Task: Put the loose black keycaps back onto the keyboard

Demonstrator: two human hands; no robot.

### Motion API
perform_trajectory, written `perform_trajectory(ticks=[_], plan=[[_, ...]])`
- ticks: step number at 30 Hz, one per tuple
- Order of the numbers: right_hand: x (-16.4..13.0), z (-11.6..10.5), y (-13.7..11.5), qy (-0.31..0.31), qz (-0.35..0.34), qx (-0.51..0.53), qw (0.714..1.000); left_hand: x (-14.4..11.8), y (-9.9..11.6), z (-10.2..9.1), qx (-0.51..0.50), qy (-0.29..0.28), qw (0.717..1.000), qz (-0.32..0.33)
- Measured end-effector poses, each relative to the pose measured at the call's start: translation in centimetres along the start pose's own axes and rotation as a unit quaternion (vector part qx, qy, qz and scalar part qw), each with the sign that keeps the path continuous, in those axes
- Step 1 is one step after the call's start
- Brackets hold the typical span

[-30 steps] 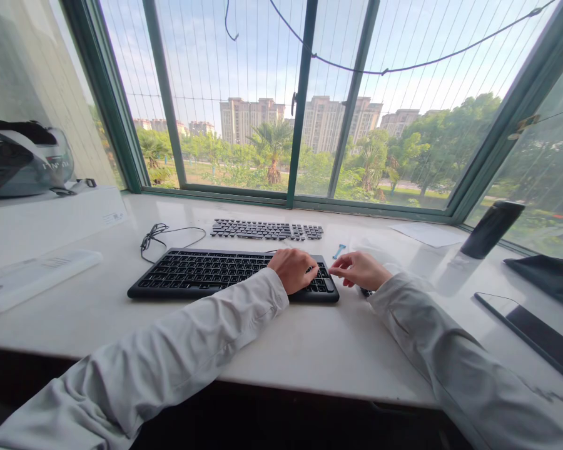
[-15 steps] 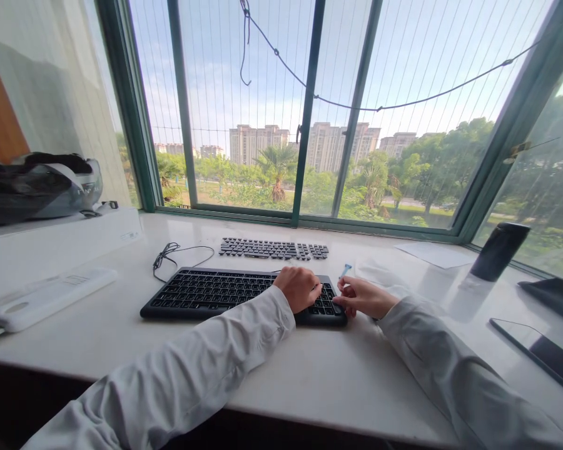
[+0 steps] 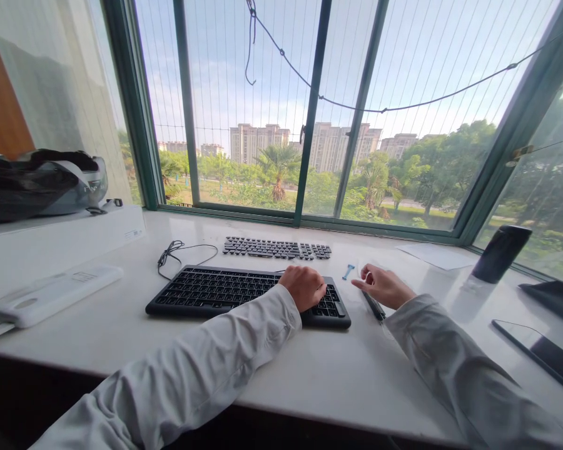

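Note:
A black keyboard [image 3: 187, 307] with bare key sockets lies in front of me. My left hand [image 3: 303, 287] rests over its right part, the fingers curled; whatever they hold, if anything, is hidden. To the keyboard's right, my right hand [image 3: 383, 286] hovers with thumb and fingers apart, nothing visible between them. Below that hand lies a dark, slim object [image 3: 375, 307], partly covered, beside clear plastic. A small blue tool [image 3: 348, 272] lies between the keyboard and my right hand. Behind the keyboard, black keycaps [image 3: 276, 248] are laid out in rows.
A black cable [image 3: 169, 255] coils behind the keyboard. At left are a white power strip-like object [image 3: 59, 294] and a white box [image 3: 65, 247] bearing a dark bag. At right stand a dark cylinder [image 3: 502, 253], paper [image 3: 434, 256] and a dark tablet [image 3: 539, 350].
My right hand has moved from the keyboard's right edge to the right and slightly up, its fingers spreading. The blue tool and dark slim object show more fully. My left hand stays over the keyboard.

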State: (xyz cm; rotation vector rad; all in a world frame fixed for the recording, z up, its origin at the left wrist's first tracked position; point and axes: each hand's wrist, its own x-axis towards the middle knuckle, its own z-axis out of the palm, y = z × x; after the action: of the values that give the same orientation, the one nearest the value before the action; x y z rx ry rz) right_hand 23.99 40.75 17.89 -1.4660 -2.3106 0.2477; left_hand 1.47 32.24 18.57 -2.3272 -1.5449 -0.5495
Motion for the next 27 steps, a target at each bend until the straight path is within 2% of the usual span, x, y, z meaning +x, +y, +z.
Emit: perform_trajectory(ticks=[2,5,8,15,20,25,27], plan=[[0.1,0.1,1.1,0.020,0.028,-0.078,0.996,0.0,0.0,0.0,-0.001,-0.002,1.000,0.000],[0.3,0.7,2.4,-0.017,0.057,-0.142,0.988,-0.1,-0.2,0.1,-0.002,-0.001,1.000,0.003],[0.7,0.8,3.5,-0.036,0.061,-0.171,0.983,0.0,-0.3,0.3,0.000,0.002,1.000,0.003],[0.9,-0.1,5.0,-0.011,0.128,-0.216,0.968,0.0,-0.6,-0.2,-0.001,-0.017,1.000,-0.015],[2.7,-1.1,2.4,0.041,0.106,-0.226,0.967,0.1,-0.9,-0.1,-0.003,-0.030,0.999,-0.011],[8.4,-0.4,-1.4,-0.006,0.067,-0.192,0.979,0.2,-1.0,0.2,0.001,-0.021,1.000,-0.006],[10.9,0.5,-2.2,0.003,0.072,-0.159,0.985,0.2,-1.1,0.2,0.003,-0.023,1.000,-0.009]])
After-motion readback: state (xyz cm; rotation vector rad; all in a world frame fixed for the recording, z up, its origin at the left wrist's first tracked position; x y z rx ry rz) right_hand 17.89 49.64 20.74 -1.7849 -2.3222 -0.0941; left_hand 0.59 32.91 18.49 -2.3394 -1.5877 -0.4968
